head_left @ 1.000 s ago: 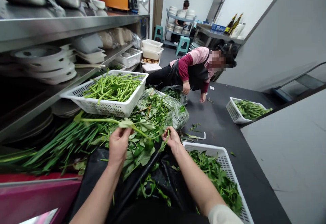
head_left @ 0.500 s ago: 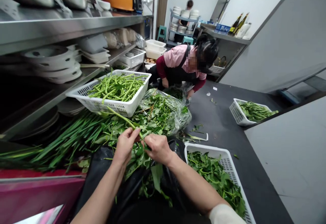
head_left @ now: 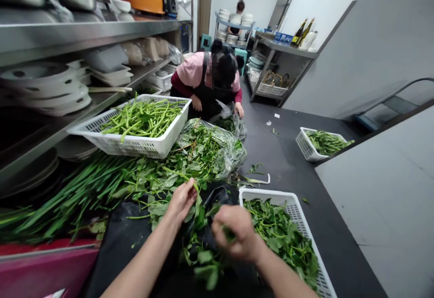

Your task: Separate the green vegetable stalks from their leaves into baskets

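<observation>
Left of the leaf basket (head_left: 299,213), the left hand (head_left: 182,202) pinches a stem (head_left: 176,172) between fingers. The right hand (head_left: 237,225) grips leafy greens (head_left: 228,234).

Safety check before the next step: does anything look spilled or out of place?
Yes. Green scraps and a bent white strip lie loose on the dark floor, just beyond the near basket of leaves, outside any container. They look dropped. A small white scrap lies farther back.

No readable text, label, brand, number or sign can be made out on anything in the head view.
</observation>
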{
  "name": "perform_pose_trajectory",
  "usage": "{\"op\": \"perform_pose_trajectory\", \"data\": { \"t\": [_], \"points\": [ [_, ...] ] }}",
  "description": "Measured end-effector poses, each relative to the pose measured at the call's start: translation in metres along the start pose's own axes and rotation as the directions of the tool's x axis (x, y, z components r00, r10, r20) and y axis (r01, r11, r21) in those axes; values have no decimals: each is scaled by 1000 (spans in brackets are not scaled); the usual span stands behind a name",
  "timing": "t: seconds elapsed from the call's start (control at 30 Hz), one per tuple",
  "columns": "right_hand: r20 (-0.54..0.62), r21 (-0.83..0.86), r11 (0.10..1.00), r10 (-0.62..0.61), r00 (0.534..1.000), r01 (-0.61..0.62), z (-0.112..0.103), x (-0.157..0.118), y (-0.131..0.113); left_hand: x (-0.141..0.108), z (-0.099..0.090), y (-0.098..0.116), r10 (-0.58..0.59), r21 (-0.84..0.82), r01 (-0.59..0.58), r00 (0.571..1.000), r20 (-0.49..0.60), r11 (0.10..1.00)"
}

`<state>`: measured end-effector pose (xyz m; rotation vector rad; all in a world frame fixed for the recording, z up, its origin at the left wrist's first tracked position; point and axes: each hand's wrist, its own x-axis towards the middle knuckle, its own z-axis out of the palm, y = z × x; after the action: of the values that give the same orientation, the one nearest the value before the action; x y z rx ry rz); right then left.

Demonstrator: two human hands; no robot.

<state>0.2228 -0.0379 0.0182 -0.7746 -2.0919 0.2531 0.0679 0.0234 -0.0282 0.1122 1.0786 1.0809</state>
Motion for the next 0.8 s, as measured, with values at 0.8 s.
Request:
{"op": "perform_pose_trajectory", "data": {
  "t": [0.8],
  "points": [
    [761,414,286,413,501,-864,60,27,88,-59,-37,42,3,863,-397,909,417,312]
  ]
}}
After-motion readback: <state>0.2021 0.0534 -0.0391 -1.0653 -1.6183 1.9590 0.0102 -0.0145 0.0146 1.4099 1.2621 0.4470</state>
